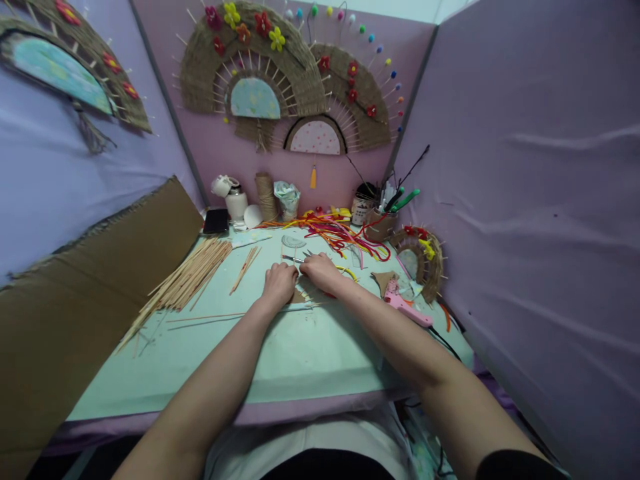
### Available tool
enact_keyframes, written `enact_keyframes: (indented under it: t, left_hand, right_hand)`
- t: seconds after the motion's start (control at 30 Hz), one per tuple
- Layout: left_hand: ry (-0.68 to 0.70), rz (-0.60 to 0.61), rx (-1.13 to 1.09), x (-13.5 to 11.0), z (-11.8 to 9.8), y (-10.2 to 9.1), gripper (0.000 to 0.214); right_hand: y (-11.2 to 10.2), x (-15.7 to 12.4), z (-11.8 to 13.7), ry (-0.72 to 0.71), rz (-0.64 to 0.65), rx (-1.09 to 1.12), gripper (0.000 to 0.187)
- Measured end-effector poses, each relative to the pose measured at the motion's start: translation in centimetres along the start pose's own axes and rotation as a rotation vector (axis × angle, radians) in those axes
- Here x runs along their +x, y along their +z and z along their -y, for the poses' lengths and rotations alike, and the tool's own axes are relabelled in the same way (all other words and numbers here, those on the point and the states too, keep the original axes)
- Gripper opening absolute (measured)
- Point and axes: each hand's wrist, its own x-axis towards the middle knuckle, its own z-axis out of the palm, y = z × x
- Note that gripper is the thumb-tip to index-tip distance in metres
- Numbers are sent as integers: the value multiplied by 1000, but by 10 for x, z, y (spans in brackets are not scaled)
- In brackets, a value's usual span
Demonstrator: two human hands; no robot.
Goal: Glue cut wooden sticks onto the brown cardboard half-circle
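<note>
My left hand (281, 283) and my right hand (321, 272) are close together at the middle of the table, fingers bent inward. Both look closed, but the fingertips and whatever they hold are hidden or too small to make out. A brown cardboard piece (299, 297) lies under and between them, partly covered by the hands. Just beyond the fingers is a thin dark pointed tool (292, 259). To the right of my right hand a yellow curved strip (347, 271) shows. Thin sticks (240, 317) lie on the table in front of my left hand.
A pile of wooden sticks (193, 273) lies left, beside a standing cardboard panel (100, 267). A pink glue gun (407, 309) with a black cord rests right. Red and orange pipe cleaners (345, 233), a twine spool (267, 198) and a tool cup (380, 225) line the back.
</note>
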Motion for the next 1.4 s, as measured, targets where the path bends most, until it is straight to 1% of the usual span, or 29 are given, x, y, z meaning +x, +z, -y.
enact_keyframes:
  t: [0.17,0.47,0.93,1.4]
  left_hand:
    - [5,5,-50,2,6,-2,31]
    - [17,8,-74,7,12,1,29]
    - [11,11,-86,6,11,1,26]
    - [9,1,-65,4,8,-2,26]
  right_hand:
    - [1,-1,-2,-57,1,-18,26]
    - [0,-2,-2,-61,-1,1,28]
    - [-1,-4,-1,-133,19,-64,26]
    - [-3,-4,4,-136,1,-108,30]
